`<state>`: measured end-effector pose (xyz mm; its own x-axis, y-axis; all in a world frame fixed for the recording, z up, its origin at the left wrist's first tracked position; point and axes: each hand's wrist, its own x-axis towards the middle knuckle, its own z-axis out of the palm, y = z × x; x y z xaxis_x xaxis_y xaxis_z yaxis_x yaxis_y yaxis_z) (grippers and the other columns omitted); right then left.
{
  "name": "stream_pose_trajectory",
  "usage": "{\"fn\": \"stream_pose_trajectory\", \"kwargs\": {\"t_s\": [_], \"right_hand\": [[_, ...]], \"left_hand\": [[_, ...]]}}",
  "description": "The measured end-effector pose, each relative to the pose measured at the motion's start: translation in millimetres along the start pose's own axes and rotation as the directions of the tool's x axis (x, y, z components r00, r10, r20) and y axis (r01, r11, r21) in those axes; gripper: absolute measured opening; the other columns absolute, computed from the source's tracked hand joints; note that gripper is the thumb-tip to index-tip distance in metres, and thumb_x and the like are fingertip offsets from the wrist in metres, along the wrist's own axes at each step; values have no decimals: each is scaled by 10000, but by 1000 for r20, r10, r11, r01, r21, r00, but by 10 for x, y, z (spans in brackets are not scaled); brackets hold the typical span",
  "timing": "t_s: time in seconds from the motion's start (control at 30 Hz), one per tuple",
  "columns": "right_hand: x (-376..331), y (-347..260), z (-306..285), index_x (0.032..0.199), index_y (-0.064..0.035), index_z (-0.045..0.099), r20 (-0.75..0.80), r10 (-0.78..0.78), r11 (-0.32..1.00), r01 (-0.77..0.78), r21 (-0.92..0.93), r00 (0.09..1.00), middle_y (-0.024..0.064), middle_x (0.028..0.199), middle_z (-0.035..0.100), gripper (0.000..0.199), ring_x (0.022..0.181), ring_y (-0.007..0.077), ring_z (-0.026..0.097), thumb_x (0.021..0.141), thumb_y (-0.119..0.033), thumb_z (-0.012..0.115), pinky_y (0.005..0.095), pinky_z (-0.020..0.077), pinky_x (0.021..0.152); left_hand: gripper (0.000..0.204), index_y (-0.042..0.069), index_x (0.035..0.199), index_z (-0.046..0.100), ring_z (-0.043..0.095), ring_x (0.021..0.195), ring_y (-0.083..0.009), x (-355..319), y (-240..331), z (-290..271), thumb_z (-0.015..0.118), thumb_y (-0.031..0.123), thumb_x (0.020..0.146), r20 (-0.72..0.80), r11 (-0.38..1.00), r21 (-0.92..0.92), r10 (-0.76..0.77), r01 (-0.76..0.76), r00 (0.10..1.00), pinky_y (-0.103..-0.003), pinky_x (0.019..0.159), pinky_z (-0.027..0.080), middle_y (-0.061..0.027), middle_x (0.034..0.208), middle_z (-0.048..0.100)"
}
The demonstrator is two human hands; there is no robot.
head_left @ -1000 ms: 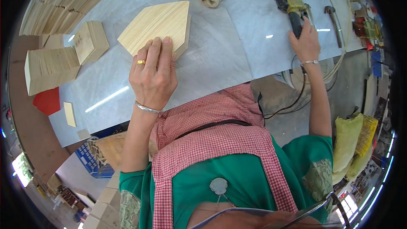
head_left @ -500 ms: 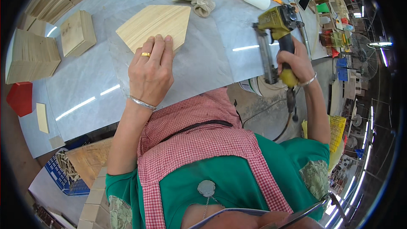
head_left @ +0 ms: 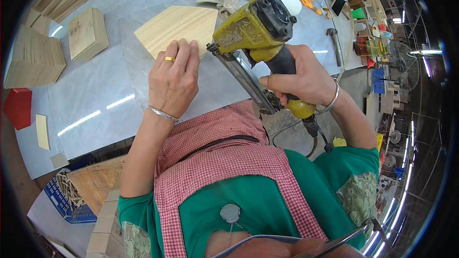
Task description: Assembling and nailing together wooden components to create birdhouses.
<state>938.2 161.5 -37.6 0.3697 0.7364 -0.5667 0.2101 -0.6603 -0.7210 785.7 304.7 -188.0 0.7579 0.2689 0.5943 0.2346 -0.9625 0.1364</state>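
A pale wooden panel (head_left: 176, 26) with angled corners lies on the grey sheet on the table. My left hand (head_left: 173, 79) holds it at its near edge, the fingers stretched together over its top face and the thumb hidden. My right hand (head_left: 306, 77) is wrapped round the black grip of a yellow nail gun (head_left: 248, 31). The tool's nose is close to the panel's right edge, beside my left fingertips; whether they touch I cannot tell. An air hose (head_left: 313, 129) hangs from the base of its handle.
Wooden board stacks (head_left: 88, 33) stand at the left, near a red five-sided piece (head_left: 18, 109). A grey glove (head_left: 222, 2), a white bottle (head_left: 290, 5) partly behind the nail gun, orange-handled scissors (head_left: 310, 4), a hammer (head_left: 336, 45) and a phone (head_left: 338, 4) lie at the far right.
My right hand has brought the nail gun left and closer to the panel, now covering part of the bottle and uncovering the hammer. The panel has shifted slightly right with my left hand.
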Motion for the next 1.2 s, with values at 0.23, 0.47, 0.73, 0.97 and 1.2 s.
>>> {"fn": "stream_pose_trajectory", "kwargs": {"t_s": [0.23, 0.47, 0.73, 0.97, 1.2], "right_hand": [[22, -8, 6, 932, 81, 564, 15, 15, 1000, -14, -21, 1000, 43, 574, 556, 290, 455, 101, 545, 734, -112, 650, 252, 432, 432], [33, -40, 11, 927, 76, 564, 10, 7, 999, -6, -33, 1000, 44, 565, 552, 277, 458, 102, 541, 728, -104, 633, 255, 435, 435], [40, -30, 20, 839, 75, 552, 29, -1, 991, 5, -136, 1000, 53, 566, 559, 228, 455, 110, 532, 707, -97, 620, 264, 423, 435], [-47, -224, 169, 911, 85, 573, 46, 66, 986, -58, -155, 997, 60, 581, 565, 307, 498, 93, 537, 691, -117, 639, 268, 435, 473], [16, -288, 323, 930, 110, 569, 101, 35, 974, -11, -227, 994, 95, 606, 579, 370, 541, 122, 545, 677, -151, 637, 303, 458, 517]], "left_hand": [[314, -7, 1057, 629, 597, 944, -238, 1, -4, 18, 668, 67, 754, -5, 1000, 3, -1, 1, 1000, -335, 771, 490, -100, 1024, 599], [317, -4, 1057, 628, 597, 943, -236, 12, 2, 19, 670, 63, 751, 7, 1000, 4, -4, 4, 1000, -334, 769, 491, -98, 1019, 599], [302, 6, 1051, 632, 596, 920, -229, 31, -24, -50, 663, 58, 755, -2, 995, -93, -25, 24, 1000, -350, 761, 495, -92, 1015, 606], [219, 53, 1070, 665, 621, 791, -225, 52, -459, -278, 541, 159, 926, 254, 716, -614, -219, 332, 942, -306, 739, 490, -118, 936, 668], [241, 59, 1019, 687, 637, 814, -277, 49, -511, -258, 510, 195, 929, 294, 599, -684, -295, 415, 909, -343, 744, 499, -130, 941, 677]]}}
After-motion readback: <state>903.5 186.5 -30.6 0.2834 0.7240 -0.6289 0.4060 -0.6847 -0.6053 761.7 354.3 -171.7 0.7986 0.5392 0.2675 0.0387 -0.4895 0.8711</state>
